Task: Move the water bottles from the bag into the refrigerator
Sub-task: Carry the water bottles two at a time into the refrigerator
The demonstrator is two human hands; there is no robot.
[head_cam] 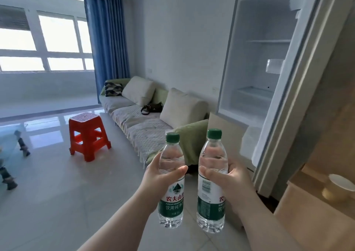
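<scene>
- We hold two water bottles upright, side by side and apart, in front of the open refrigerator point(255, 62).
- Our left hand point(161, 175) has its grip closed around the left bottle point(171, 181), thumb across its upper body.
- Our right hand point(228, 181) has its grip closed around the right bottle point(211, 181).
- Both green caps are on; the refrigerator's shelves stand bare at right, door swung open.
- A red stool point(87, 135) stands on the floor beside the sofa point(138, 120).

The left water bottle point(171, 181) carries a label reading "农夫山" in red, with "饮用纯净" in white on the green band below. The right water bottle point(211, 183) shows a barcode and a partial red "农"; its smaller print is too blurred to read.
</scene>
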